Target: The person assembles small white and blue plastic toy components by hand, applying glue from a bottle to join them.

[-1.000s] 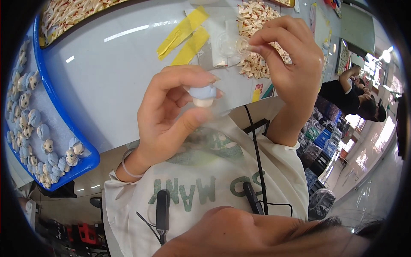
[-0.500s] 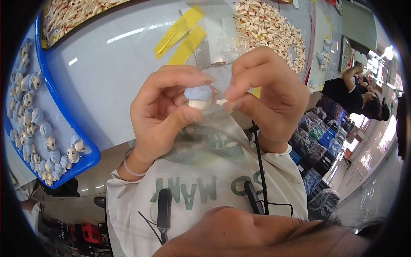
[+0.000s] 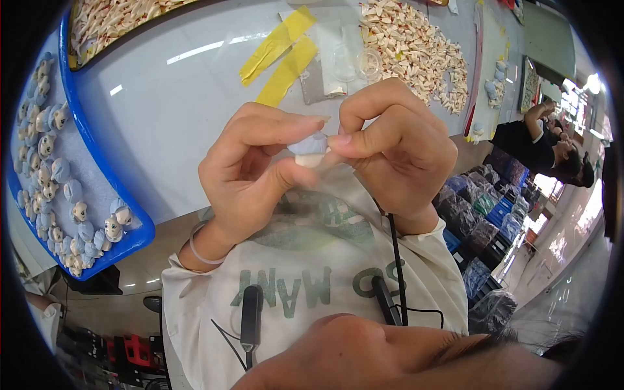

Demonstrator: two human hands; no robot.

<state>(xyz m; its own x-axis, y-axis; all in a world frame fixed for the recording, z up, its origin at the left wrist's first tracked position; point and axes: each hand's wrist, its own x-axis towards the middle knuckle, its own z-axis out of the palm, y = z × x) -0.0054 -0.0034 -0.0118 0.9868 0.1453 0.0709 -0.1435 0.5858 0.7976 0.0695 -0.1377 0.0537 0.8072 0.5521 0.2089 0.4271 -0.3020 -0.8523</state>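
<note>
My left hand (image 3: 244,159) pinches a small doll head (image 3: 308,145) between thumb and fingers; it has a light-blue upper part and a cream lower part. Against the right side of that head press the thumb and fingertips of my right hand (image 3: 396,153), closed in a pinch. The small cream piece in the right fingertips is almost wholly hidden behind them. Both hands are raised above the near edge of the table, in front of my chest.
At left stands a blue tray (image 3: 107,156) with rows of similar doll heads. A pile of small cream pieces with reddish tips (image 3: 416,52) lies at the far right, near yellow tape strips (image 3: 278,44) and a round clear container (image 3: 368,63). A co-worker (image 3: 530,143) is at right.
My right hand has come left and brought the small cream piece against the doll head's side. The left hand still holds the head, which has tilted slightly.
</note>
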